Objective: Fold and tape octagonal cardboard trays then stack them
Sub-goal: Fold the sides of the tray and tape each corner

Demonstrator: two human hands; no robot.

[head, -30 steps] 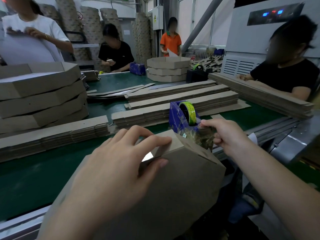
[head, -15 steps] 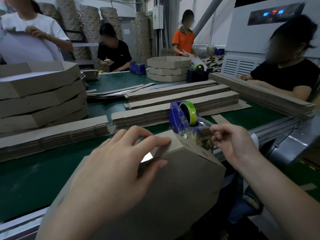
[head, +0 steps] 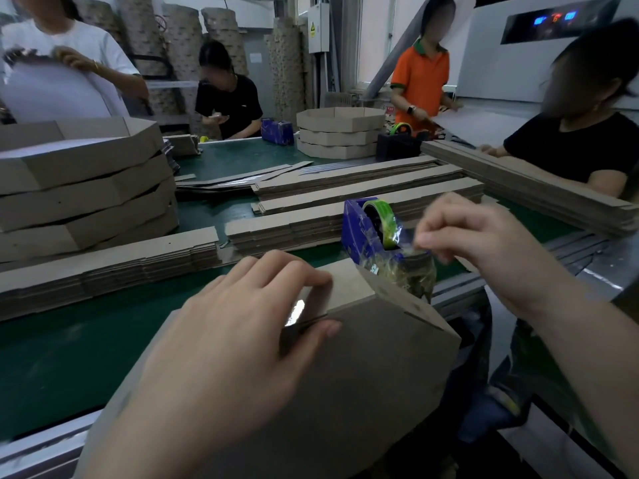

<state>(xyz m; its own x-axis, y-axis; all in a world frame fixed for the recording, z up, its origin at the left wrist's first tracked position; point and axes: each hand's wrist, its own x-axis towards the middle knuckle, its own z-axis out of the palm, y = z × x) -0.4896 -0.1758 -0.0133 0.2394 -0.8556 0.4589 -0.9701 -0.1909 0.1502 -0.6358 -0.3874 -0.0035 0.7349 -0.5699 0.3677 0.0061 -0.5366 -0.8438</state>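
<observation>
Gripped the folded tray [head: 363, 368] at the near table [head: 69, 357] edge with the left hand [head: 235, 340], thumb and fingers [head: 307, 276] clamping its seam [head: 313, 318]. Pinched tape [head: 409, 247] at the dispenser [head: 359, 229] with the right hand [head: 484, 243]; best pulled taut and laid squarely across that seam.

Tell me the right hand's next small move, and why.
Probably carry the strip of clear tape across to the joint of the folded brown cardboard tray and press it down. The right hand pinches that strip beside the blue tape dispenser, and the left hand pinches the tray's overlapping flaps together, ready for taping.
</observation>
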